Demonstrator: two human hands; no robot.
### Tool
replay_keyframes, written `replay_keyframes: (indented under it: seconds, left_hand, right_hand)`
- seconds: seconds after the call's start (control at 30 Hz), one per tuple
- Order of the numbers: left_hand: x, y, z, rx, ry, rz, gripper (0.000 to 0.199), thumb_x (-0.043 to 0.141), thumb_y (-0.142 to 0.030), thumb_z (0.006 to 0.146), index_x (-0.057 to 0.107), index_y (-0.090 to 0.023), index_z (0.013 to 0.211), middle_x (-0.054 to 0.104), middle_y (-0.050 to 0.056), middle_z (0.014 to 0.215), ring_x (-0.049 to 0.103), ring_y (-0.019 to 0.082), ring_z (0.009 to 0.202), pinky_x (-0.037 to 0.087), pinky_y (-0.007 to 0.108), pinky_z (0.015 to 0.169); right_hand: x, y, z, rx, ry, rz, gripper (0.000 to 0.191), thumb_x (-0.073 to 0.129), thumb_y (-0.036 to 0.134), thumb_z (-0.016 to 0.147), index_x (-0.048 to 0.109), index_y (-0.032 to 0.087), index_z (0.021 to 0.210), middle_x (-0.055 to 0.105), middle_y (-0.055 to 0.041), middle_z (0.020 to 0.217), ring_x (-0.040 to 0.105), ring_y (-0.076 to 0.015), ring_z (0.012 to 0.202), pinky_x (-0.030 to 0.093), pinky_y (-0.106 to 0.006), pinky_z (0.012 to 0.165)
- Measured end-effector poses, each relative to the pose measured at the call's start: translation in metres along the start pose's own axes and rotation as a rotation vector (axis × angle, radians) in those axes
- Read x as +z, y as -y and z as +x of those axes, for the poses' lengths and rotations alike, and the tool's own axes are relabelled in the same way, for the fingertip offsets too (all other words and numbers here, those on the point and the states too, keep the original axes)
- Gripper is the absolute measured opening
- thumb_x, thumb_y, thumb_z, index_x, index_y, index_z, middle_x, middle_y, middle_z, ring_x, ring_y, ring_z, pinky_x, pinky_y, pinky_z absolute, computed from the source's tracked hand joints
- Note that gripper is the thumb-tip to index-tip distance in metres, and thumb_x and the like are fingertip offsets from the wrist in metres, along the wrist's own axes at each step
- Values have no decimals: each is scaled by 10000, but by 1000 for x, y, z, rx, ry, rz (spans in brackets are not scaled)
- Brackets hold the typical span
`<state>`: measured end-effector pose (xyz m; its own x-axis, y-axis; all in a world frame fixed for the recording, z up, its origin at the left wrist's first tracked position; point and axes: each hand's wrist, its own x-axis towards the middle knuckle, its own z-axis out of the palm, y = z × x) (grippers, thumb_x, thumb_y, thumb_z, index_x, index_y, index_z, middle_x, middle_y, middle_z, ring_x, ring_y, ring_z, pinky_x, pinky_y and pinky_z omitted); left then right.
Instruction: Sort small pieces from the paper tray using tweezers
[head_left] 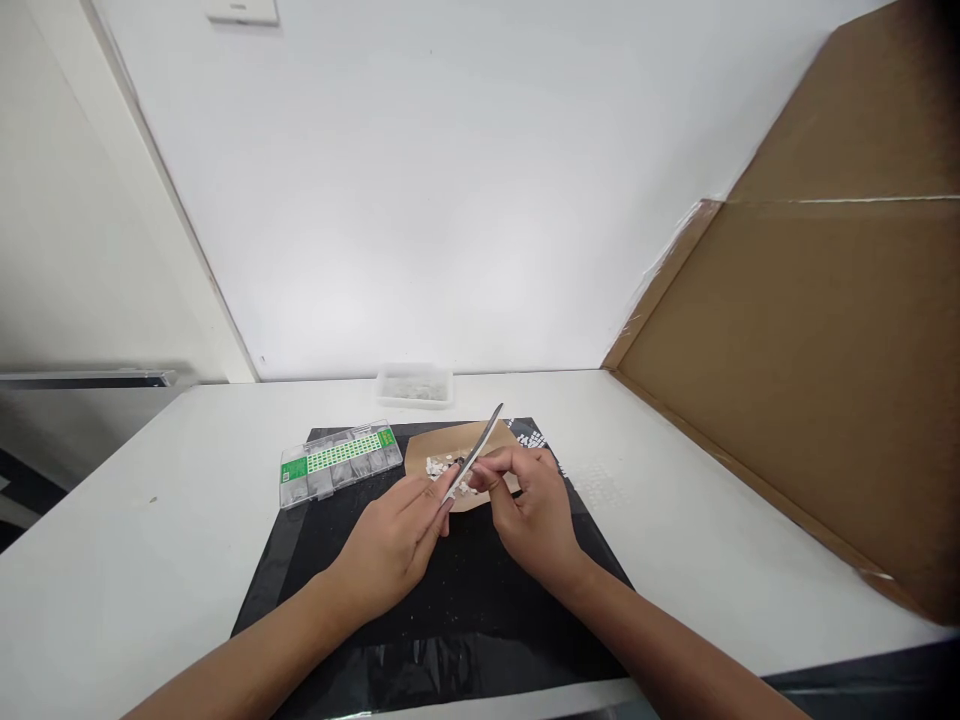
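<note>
My left hand (397, 540) is closed on a thin flat sheet (477, 450), dark on its face with a pale edge, held tilted up over the mat. Close to the sheet's right side, the fingers of my right hand (534, 500) are pinched together; whatever they hold, if anything, is too small to make out. Below both hands lies a piece of brown paper (424, 447) with small white pieces (435, 467) and some dark bits scattered on it. My hands and the sheet hide part of the paper.
A black mat (450, 610) covers part of the white table (165, 520). A clear compartment case (341, 462) with a green label lies on its left. Behind stands a translucent plastic box (415, 385). Small white pieces (531, 439) lie at the mat's back right. Cardboard (810, 370) stands at right.
</note>
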<state>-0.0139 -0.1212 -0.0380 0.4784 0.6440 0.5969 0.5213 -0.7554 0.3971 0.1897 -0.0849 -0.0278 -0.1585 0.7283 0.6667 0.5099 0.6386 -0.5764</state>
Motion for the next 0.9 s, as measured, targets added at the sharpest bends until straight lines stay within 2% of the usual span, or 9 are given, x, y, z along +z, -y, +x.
replay_keyframes:
  seconds: [0.1, 0.2, 0.33, 0.43, 0.5, 0.6, 0.73, 0.8, 0.9]
  left_hand:
    - [0, 0, 0, 3, 3, -2, 560, 408, -148, 1067, 325, -217, 1616, 641, 55, 892, 571, 197, 851, 515, 333, 805]
    - [0, -1, 0, -5, 5, -21, 547, 402, -148, 1070, 335, -217, 1608, 636, 44, 877, 572, 192, 847, 515, 331, 817]
    - [-1, -2, 2, -42, 13, -48, 463, 385, -171, 1080, 432, -204, 1539, 631, 37, 866, 575, 186, 856, 511, 326, 846]
    - [-2, -6, 4, -88, 19, -88, 323, 377, -208, 1086, 620, -190, 1299, 633, 37, 848, 584, 181, 851, 508, 322, 863]
    - [-3, -9, 6, -148, 23, -154, 300, 375, -242, 1091, 670, -191, 1103, 626, 26, 811, 598, 168, 826, 507, 305, 853]
    - [-3, -14, 7, -315, 66, -301, 349, 366, -336, 1101, 660, -196, 977, 617, -4, 776, 600, 120, 680, 500, 240, 709]
    - [-2, -17, 5, -554, 117, -488, 484, 363, -488, 1088, 604, -176, 806, 562, -42, 708, 494, 42, 430, 384, 186, 469]
    - [-1, -18, 4, -616, 116, -549, 514, 374, -533, 1074, 590, -170, 781, 537, -50, 678, 486, 34, 398, 347, 174, 429]
    - [0, -20, 4, -635, 104, -596, 527, 390, -551, 1064, 587, -163, 767, 539, -49, 675, 485, 27, 391, 327, 158, 407]
  right_hand:
    - [0, 0, 1, 23, -31, 8, 201, 593, 290, 1023, 643, 249, 833, 764, 29, 790, 710, -194, 750, 397, -419, 862]
    - [0, 0, -1, -18, 4, 26, 196, 589, 273, 1023, 640, 250, 835, 765, 32, 781, 707, -190, 739, 399, -414, 849]
    - [0, 1, -2, -37, 16, 11, 177, 597, 261, 1019, 642, 249, 849, 769, 38, 780, 711, -184, 726, 392, -412, 839]
    - [0, 1, 0, -15, -28, -7, 170, 604, 262, 1019, 649, 249, 856, 769, 40, 783, 714, -186, 738, 386, -407, 832]
    - [0, 1, 0, -54, -25, -16, 153, 600, 239, 1018, 645, 246, 872, 773, 41, 787, 719, -182, 735, 376, -405, 825]
    - [1, 1, 0, -139, -13, -28, 118, 605, 199, 1006, 639, 241, 901, 771, 48, 768, 724, -172, 725, 361, -405, 825]
    - [0, 0, 1, -104, -39, -65, 142, 610, 197, 1005, 632, 236, 870, 758, 53, 766, 700, -151, 695, 352, -397, 810]
    - [0, 1, 0, -122, -37, -77, 140, 616, 183, 999, 623, 234, 869, 744, 62, 749, 690, -143, 677, 349, -392, 797]
    - [-2, 3, -1, -182, -35, -84, 133, 616, 145, 982, 609, 231, 881, 725, 71, 725, 681, -136, 658, 345, -386, 785]
